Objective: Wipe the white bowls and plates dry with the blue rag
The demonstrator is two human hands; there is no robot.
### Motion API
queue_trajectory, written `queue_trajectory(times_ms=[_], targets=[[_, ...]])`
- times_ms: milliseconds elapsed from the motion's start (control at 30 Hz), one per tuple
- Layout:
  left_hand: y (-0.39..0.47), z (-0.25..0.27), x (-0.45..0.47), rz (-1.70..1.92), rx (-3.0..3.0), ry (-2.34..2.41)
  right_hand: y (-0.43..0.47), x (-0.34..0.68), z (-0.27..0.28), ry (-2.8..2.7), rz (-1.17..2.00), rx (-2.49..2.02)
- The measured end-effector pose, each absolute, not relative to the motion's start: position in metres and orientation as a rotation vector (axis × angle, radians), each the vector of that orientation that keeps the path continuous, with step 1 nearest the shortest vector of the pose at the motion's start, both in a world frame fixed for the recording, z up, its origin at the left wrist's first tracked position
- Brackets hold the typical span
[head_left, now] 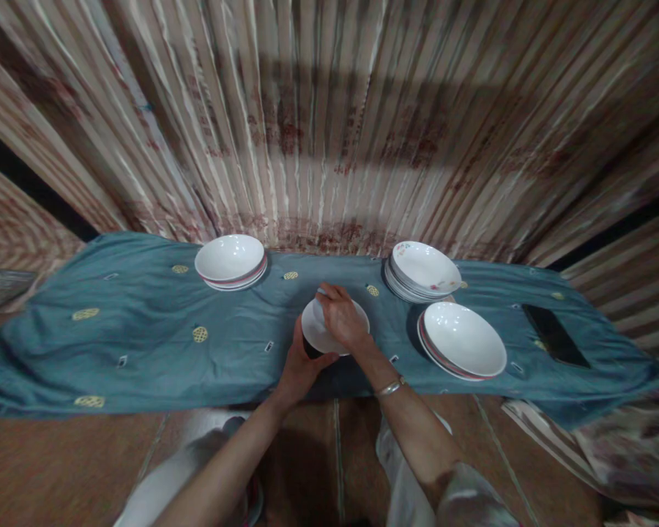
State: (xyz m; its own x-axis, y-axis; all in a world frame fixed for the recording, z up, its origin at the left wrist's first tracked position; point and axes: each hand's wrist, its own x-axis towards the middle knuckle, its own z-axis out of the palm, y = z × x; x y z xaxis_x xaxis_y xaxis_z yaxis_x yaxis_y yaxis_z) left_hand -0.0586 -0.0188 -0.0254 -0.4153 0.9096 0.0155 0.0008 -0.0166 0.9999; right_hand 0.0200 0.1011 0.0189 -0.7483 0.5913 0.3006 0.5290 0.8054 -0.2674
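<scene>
A white bowl [319,338] is at the near middle of the cloth-covered table. Around its left and near sides curl the fingers and thumb of my left hand [302,362], gripping it. My right hand [341,316] reaches into the bowl, fingers closed and pressed together. A small pale, cloth-like piece [321,291] peeks out at its fingertips; most of it is hidden under the hand. Right of the bowl stands a stack of white bowls [464,338] with a reddish band showing below the top rim.
Another bowl stack [231,258] stands at the back left. Flower-patterned dishes [425,267] are piled at the back right. A dark flat phone-like slab [556,335] lies at the right on the green tablecloth [143,315]. A pleated curtain [329,146] hangs behind the table.
</scene>
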Motion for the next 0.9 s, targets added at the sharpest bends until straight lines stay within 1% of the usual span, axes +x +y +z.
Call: queue_trajectory(times_ms=[133,233,400,600,767,900], targets=[[-0.019,-0.026,-0.058,1.503,0.943,1.517,0.094,0.014,0.020,-2.673,0.161,-0.715],[-0.020,-0.027,-0.058,1.498,0.921,1.517,0.089,0.014,0.021,-2.693,0.179,-0.629],[-0.020,-0.021,-0.058,1.482,0.971,1.529,0.080,0.023,0.021,-2.691,0.314,-0.467],[-0.019,-0.017,-0.057,1.548,0.987,1.521,0.071,0.038,0.024,-2.675,0.506,-0.385],[-0.017,-0.019,-0.060,1.512,1.020,1.584,0.063,0.052,0.017,-2.539,0.648,-0.459],[-0.015,-0.021,-0.063,1.494,1.030,1.528,0.059,0.056,0.008,-2.414,0.716,-0.559]])
